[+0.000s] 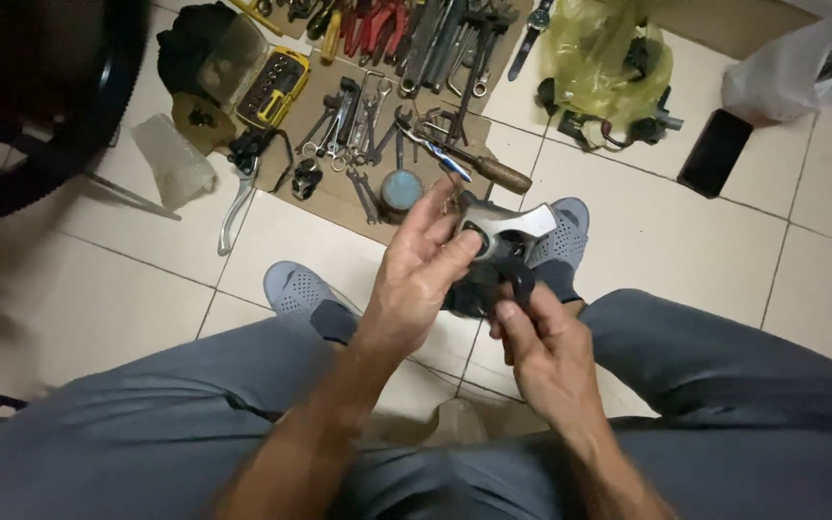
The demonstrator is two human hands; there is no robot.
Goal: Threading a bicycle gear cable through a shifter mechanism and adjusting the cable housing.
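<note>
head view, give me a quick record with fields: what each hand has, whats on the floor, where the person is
left hand: left hand grips the silver and black metal part from the left
right hand: right hand pinches the part's black lower end
posture: seated, grey trousers, grey shoes on the tiled floor
tools: wrenches and a wooden-handled screwdriver on cardboard
other: yellow plastic bag, black phone, loose brake lever, bicycle tyre at left

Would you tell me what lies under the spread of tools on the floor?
The tools lie on brown cardboard over the tiled floor. The tiles beneath the cardboard are covered.
</note>
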